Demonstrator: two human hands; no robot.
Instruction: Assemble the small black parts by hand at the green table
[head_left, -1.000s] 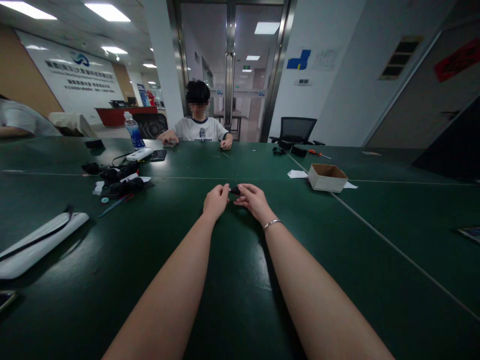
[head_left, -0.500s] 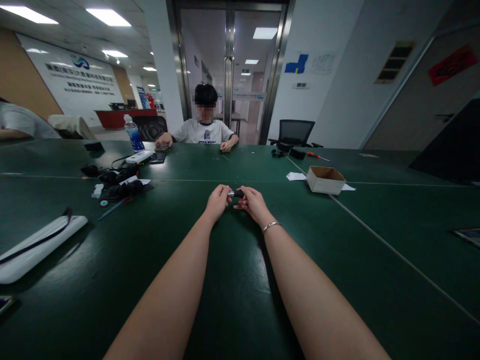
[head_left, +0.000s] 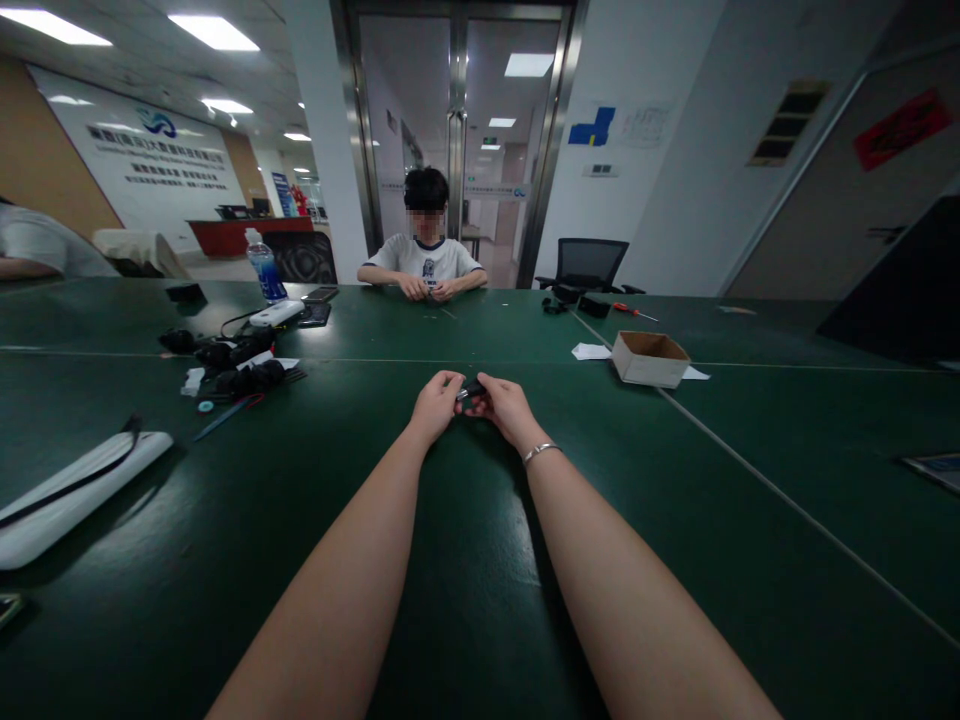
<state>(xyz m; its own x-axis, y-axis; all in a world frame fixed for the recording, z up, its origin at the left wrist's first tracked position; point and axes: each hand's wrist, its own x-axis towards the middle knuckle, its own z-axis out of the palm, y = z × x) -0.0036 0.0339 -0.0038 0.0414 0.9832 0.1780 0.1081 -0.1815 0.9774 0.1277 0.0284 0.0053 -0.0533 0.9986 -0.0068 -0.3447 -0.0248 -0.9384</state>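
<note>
A small black piece with a shiny silver metal end (head_left: 472, 389) is held between my two hands above the green table (head_left: 465, 640). Its exact kind is too small to make out. My left hand (head_left: 437, 404) has its fingers closed at the silver end. On the black end, the thumb and fingers of my right hand (head_left: 507, 410) are pinched, with a silver bracelet (head_left: 541, 453) at the wrist. My fingers partly hide the piece.
Across the table sits a person (head_left: 427, 262), hands together. To the left are a water bottle (head_left: 264, 265), black gear (head_left: 232, 362), a blue pen-like tool (head_left: 225, 417) and a white case (head_left: 90, 490). An open cardboard box (head_left: 649, 360) and a red screwdriver (head_left: 630, 310) lie right.
The black-and-silver piece has tilted, its silver end now lower, while both my hands stay nearly in place. The person opposite has brought both hands together in front of the chest.
</note>
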